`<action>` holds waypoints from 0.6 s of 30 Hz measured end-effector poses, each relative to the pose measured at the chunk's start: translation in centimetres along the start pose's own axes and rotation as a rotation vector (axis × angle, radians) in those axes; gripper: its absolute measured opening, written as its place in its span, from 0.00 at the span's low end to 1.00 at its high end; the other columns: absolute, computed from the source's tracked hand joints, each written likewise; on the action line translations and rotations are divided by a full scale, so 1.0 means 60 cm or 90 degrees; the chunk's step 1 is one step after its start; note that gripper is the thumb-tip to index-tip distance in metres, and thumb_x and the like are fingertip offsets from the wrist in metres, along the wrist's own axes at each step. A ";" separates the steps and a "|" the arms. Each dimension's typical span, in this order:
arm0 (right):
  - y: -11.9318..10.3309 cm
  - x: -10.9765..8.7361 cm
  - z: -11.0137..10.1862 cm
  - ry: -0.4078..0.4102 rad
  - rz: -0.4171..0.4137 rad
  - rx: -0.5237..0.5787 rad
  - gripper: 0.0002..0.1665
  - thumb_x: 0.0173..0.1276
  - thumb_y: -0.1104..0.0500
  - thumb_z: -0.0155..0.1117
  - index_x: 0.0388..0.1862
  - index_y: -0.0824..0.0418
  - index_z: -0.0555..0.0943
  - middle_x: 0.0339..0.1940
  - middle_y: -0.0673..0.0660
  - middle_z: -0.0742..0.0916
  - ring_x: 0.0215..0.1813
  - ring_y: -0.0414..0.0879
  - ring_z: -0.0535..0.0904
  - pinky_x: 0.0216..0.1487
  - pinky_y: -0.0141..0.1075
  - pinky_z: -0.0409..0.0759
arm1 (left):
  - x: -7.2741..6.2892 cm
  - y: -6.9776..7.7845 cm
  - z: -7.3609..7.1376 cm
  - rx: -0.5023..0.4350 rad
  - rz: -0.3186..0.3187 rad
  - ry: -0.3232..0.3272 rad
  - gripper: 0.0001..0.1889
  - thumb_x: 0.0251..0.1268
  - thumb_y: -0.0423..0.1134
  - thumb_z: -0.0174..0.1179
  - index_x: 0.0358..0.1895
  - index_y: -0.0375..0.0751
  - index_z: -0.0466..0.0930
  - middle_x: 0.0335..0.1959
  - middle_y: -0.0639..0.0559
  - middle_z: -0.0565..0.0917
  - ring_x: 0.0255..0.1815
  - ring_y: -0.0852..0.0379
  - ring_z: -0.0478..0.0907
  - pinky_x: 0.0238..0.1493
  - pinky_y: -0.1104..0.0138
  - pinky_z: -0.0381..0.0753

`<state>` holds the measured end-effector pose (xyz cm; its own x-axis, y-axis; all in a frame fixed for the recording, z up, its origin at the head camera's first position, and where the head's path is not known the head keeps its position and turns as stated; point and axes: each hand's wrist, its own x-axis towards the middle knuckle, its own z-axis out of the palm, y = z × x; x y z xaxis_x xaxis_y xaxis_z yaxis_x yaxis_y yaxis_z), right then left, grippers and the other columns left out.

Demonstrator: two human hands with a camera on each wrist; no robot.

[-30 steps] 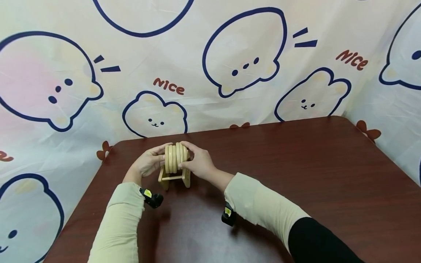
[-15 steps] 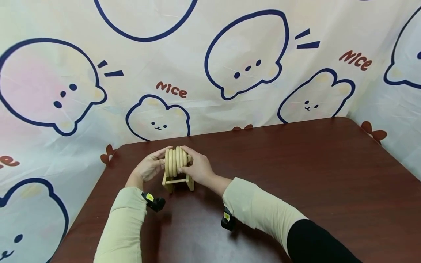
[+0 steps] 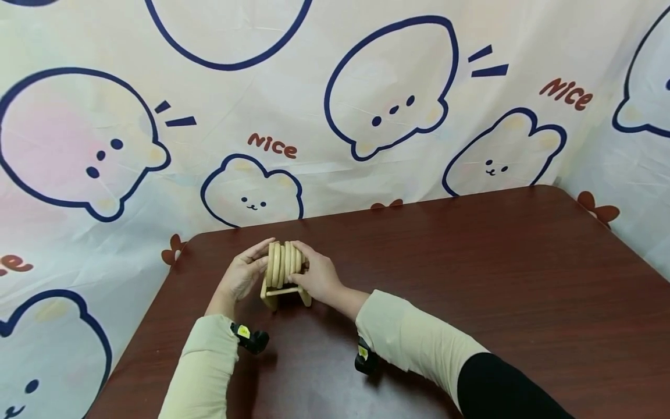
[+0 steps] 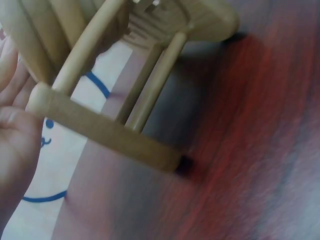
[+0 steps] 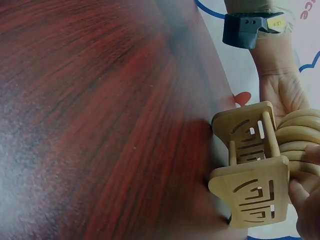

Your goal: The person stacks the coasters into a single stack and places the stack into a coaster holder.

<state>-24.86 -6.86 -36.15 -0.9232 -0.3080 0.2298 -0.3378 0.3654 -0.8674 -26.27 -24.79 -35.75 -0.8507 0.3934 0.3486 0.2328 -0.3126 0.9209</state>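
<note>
A row of round wooden coasters (image 3: 280, 265) stands on edge in a small pale wooden rack (image 3: 282, 291) towards the far left of the table. My left hand (image 3: 242, 277) holds the left end of the row, fingers over the top and thumb at the side; its fingertips are partly hidden. From the right, my right hand (image 3: 320, 278) grips the coasters between thumb and fingers. Cut-out patterns mark the rack's side panels (image 5: 252, 192) in the right wrist view. Round crossbars (image 4: 159, 82) join the panels in the left wrist view, above the coasters' dark-red tabletop.
The dark reddish-brown table (image 3: 471, 262) extends to the right and towards me. Its far edge meets a cartoon-printed cloth backdrop (image 3: 387, 75). Black wrist cameras (image 3: 252, 338) hang beneath both cuffs.
My left hand and forearm have shifted slightly right and down in view. The left coasters now lean a little. Both hands remain at the row, and the head view has shifted slightly.
</note>
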 end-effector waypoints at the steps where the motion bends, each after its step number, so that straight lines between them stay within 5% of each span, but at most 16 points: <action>1: -0.001 -0.001 0.001 -0.006 0.006 0.004 0.39 0.50 0.63 0.67 0.62 0.54 0.63 0.56 0.55 0.74 0.33 0.40 0.77 0.29 0.27 0.73 | -0.002 -0.002 -0.007 0.042 -0.018 0.025 0.20 0.62 0.27 0.45 0.55 0.45 0.71 0.48 0.53 0.74 0.48 0.61 0.71 0.44 0.72 0.70; 5: -0.003 -0.001 0.005 -0.022 0.019 0.005 0.37 0.51 0.65 0.65 0.61 0.57 0.65 0.56 0.57 0.73 0.45 0.43 0.76 0.35 0.27 0.74 | -0.005 -0.014 -0.031 0.166 -0.106 0.114 0.20 0.62 0.30 0.47 0.59 0.43 0.67 0.50 0.57 0.73 0.52 0.61 0.67 0.49 0.71 0.67; 10: -0.001 -0.002 0.011 -0.022 0.001 -0.012 0.34 0.52 0.68 0.63 0.60 0.62 0.65 0.57 0.59 0.72 0.49 0.47 0.74 0.39 0.27 0.73 | -0.007 -0.021 -0.014 0.188 -0.113 0.211 0.20 0.62 0.27 0.46 0.59 0.33 0.64 0.44 0.64 0.76 0.49 0.65 0.69 0.47 0.73 0.68; 18: 0.003 -0.005 0.014 -0.014 -0.009 -0.041 0.33 0.53 0.68 0.61 0.60 0.60 0.65 0.58 0.57 0.71 0.49 0.46 0.74 0.39 0.26 0.73 | -0.018 -0.017 0.000 0.239 -0.147 0.215 0.26 0.62 0.43 0.49 0.61 0.34 0.61 0.57 0.54 0.68 0.58 0.61 0.61 0.55 0.68 0.60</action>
<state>-24.50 -7.45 -36.75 -0.9145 -0.3323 0.2309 -0.3619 0.4167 -0.8339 -25.58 -24.90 -37.05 -0.9890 0.0962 0.1124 0.1222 0.1020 0.9873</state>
